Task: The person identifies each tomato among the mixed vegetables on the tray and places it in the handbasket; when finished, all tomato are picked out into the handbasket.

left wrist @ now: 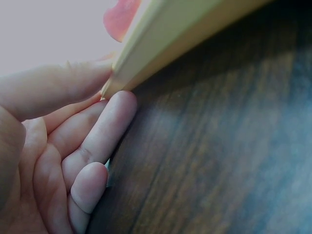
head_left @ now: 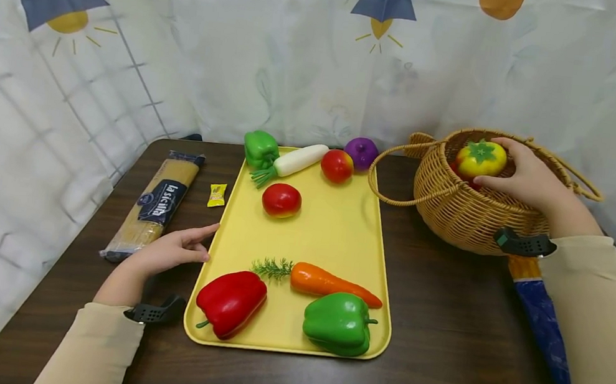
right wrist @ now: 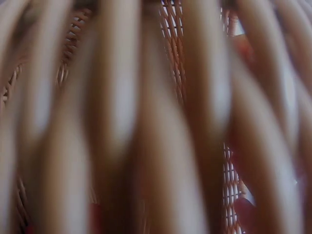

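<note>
Here I have the right hand gripping a yellow fruit at the wicker basket's mouth.
The basket stands toward the desk's far right corner; I see the left hand pinching the yellow tray's left rim between thumb and fingers, a red pepper in the tray's near left corner, a green pepper near its right one.

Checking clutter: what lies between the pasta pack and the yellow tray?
Head view: a small yellow packet and, nearer the camera, the left hand at the tray's rim.
</note>
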A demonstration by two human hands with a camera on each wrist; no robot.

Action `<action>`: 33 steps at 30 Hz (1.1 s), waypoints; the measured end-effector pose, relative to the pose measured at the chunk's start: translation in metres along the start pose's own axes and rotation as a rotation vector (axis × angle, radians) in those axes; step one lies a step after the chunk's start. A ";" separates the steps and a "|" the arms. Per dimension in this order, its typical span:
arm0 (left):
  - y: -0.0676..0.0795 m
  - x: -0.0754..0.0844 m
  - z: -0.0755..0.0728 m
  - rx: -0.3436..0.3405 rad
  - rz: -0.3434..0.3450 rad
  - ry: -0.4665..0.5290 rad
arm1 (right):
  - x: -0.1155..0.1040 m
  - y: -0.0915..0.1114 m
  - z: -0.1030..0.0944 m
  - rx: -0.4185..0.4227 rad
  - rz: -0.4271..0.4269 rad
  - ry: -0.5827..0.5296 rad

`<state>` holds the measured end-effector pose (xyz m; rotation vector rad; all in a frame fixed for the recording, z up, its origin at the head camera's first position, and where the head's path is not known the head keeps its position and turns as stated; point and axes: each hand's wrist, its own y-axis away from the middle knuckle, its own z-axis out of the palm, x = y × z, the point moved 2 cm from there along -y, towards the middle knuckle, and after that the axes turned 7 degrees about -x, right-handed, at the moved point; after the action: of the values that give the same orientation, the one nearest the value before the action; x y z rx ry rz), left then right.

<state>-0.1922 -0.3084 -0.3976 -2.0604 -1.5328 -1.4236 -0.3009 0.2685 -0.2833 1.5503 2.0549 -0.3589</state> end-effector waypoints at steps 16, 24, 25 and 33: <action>0.001 -0.001 -0.001 0.003 0.002 -0.011 | -0.002 0.000 0.001 -0.036 -0.005 0.005; 0.002 0.000 -0.001 0.003 0.001 -0.011 | -0.003 0.002 0.001 -0.034 0.014 -0.005; 0.002 0.000 -0.001 0.003 0.001 -0.013 | -0.004 0.002 0.001 -0.032 0.017 -0.005; -0.001 0.000 0.000 0.002 0.001 -0.008 | -0.006 0.003 -0.002 0.041 -0.004 0.007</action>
<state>-0.1929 -0.3083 -0.3983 -2.0681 -1.5352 -1.4148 -0.2975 0.2659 -0.2777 1.5734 2.0684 -0.3995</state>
